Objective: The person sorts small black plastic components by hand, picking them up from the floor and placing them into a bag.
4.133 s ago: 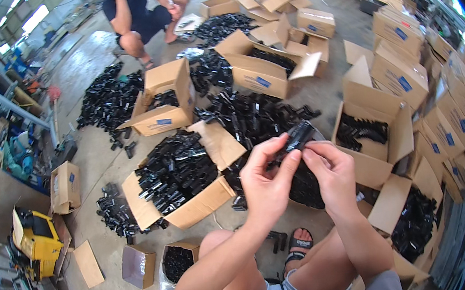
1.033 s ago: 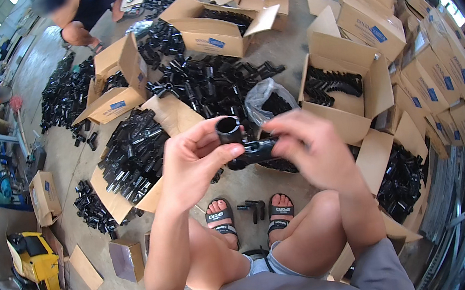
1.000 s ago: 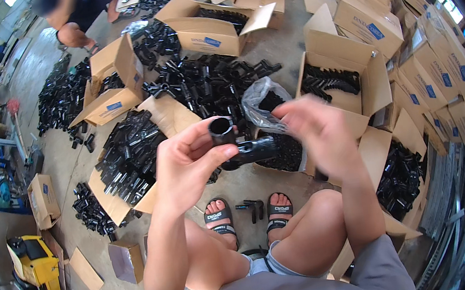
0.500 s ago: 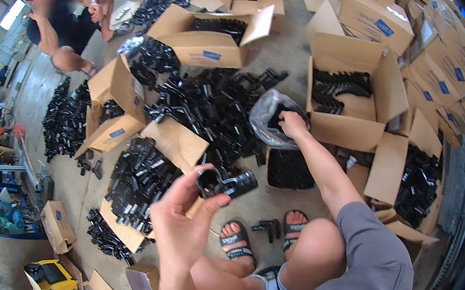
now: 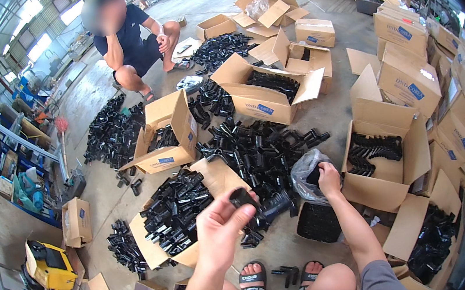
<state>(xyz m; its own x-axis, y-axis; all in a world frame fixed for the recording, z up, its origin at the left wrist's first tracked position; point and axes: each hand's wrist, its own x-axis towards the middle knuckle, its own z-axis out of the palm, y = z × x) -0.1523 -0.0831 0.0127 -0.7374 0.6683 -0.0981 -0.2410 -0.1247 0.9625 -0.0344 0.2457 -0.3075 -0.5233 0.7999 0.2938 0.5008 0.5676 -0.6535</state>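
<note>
Black plastic tee fitting (image 5: 264, 208), crinkly clear bag (image 5: 305, 173)

The pipe fitting (image 5: 264, 208) in the left hand (image 5: 220, 229) looks like black plastic, smooth with a dull sheen. The right hand (image 5: 328, 176) reaches into a clear plastic bag (image 5: 304, 174), thin, crinkled and glossy. The boxes (image 5: 172, 129) are plain brown cardboard, matt. The floor (image 5: 334, 114) is grey concrete, rough and dusty. The sandals (image 5: 253, 277) have black rubbery straps.
</note>
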